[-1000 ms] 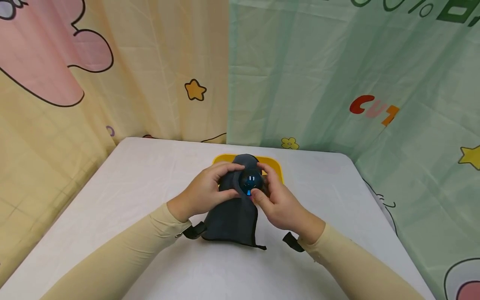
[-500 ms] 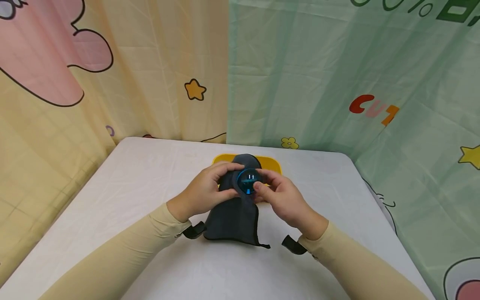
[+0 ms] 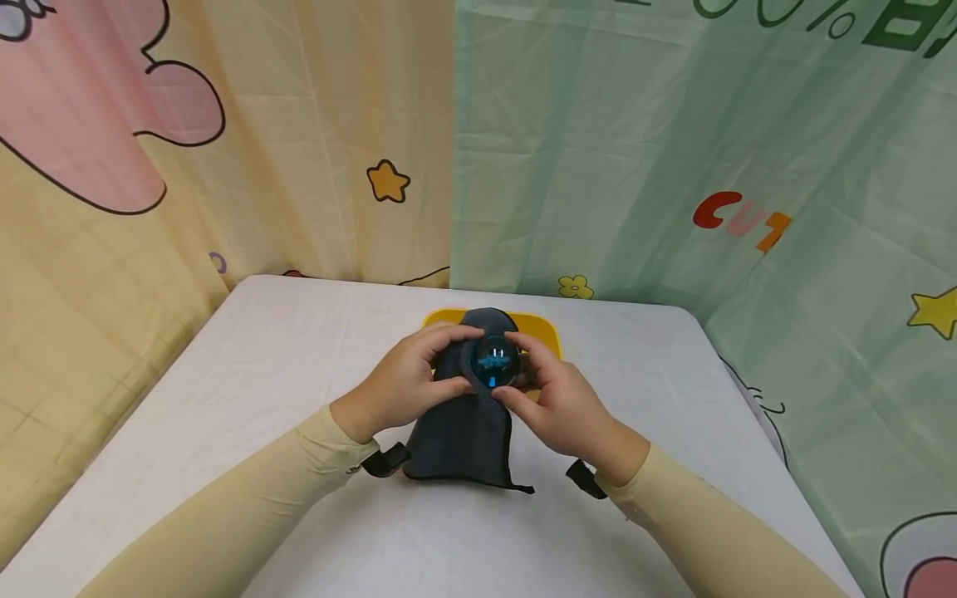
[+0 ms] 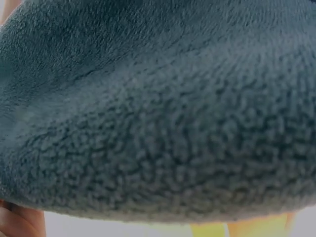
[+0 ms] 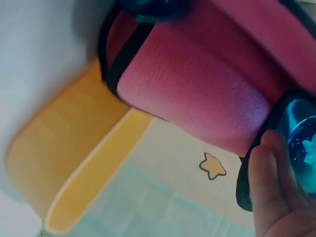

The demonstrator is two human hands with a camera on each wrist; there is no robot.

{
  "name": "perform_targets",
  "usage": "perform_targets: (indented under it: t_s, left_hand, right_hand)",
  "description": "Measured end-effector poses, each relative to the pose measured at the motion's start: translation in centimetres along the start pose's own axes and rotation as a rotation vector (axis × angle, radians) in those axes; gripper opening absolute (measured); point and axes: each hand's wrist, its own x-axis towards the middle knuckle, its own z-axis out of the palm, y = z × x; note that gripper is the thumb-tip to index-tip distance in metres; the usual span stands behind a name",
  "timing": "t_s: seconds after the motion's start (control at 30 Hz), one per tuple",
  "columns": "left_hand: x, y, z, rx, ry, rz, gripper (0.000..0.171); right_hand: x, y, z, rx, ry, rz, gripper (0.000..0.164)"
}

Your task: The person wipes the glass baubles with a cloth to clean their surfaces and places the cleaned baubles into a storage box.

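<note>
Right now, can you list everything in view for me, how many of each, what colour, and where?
Cloth item: one, dark grey outside, pink inside, black edging; between the hands
Shiny round piece: one in the head view, two blue rounds in the right wrist view, perhaps one seen twice; blue; at the cloth item
Container: one, yellow, on the table beyond the cloth item
Table: one, white, beneath
Curtain panels: two, cream left, green right, printed; behind
Wrist straps: two, black, by the cuffs
Sleeves: two, beige, on the arms
Left hand: one, gripping the cloth item
Right hand: one, around the shiny round piece's right side
</note>
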Motion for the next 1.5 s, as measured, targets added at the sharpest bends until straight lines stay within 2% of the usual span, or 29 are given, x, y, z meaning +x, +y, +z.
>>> perform_targets:
  t_s: [0.1,0.17,0.27,0.33,0.4,0.47,0.57,0.67,0.77,0.9,1.0,1.1,1.2,1.3,1.37,1.43,1.5]
  left_hand:
    - [-0.1,0.0,0.0,-0.005,-0.009,-0.003,0.058]
    - [-0.1,0.0,0.0,-0.006,-0.006,0.003,0.058]
    - [0.0,0.1,0.0,-0.01,0.002,0.019,0.057]
    - [0.1,0.2,0.0,-0.015,0.007,0.026,0.056]
    - [0.2,0.3,0.0,-0.013,0.007,0.025,0.056]
    - [0.1,0.3,0.0,-0.009,0.003,0.018,0.056]
    - [0.0,0.2,0.1,0.001,0.003,0.008,0.057]
    - [-0.1,0.2,0.1,-0.01,0.001,0.005,0.058]
    - [-0.1,0.3,0.1,-0.032,0.003,0.014,0.058]
    - [-0.1,0.4,0.0,-0.052,0.003,0.016,0.057]
    - [-0.2,0.3,0.0,-0.058,-0.007,0.004,0.057]
    - [-0.1,0.3,0.0,-0.042,-0.008,0.001,0.057]
    - [-0.1,0.2,0.0,-0.025,-0.001,0.009,0.056]
    - [-0.1,0.3,0.0,-0.034,-0.005,0.009,0.056]
    - [-0.1,0.2,0.0,-0.039,-0.008,0.005,0.056]
    - [-0.1,0.2,0.1,-0.034,-0.008,-0.005,0.057]
    - [-0.2,0.1,0.1,-0.031,-0.005,-0.01,0.058]
  right_hand:
    - [0.0,0.0,0.0,-0.064,0.007,-0.029,0.073]
    - [0.0,0.1,0.0,-0.043,0.007,-0.02,0.069]
    - [0.2,0.3,-0.2,0.095,-0.011,0.06,0.054]
    - [0.4,0.3,-0.3,0.225,-0.026,0.146,0.044]
    - [0.6,0.4,-0.4,0.319,-0.03,0.23,0.04]
    - [0.7,0.3,-0.4,0.358,-0.024,0.272,0.04]
    - [0.6,0.0,-0.2,0.353,0.002,0.293,0.043]
    - [0.3,-0.2,-0.2,0.301,0.012,0.24,0.045]
    - [0.1,-0.3,-0.6,0.244,-0.016,0.15,0.05]
    - [0.1,-0.2,-1.1,0.106,-0.041,0.027,0.062]
    - [0.3,0.0,-1.3,0.009,-0.01,-0.029,0.067]
    - [0.5,0.1,-1.3,0.005,0.013,-0.049,0.068]
    - [0.5,0.1,-1.1,0.112,-0.006,0.007,0.061]
    - [0.5,0.1,-0.8,0.29,-0.046,0.142,0.038]
    - [0.6,0.1,-0.6,0.379,-0.055,0.233,0.036]
    - [0.6,0.0,-0.4,0.397,-0.05,0.279,0.039]
    - [0.6,-0.1,-0.1,0.371,-0.019,0.283,0.041]
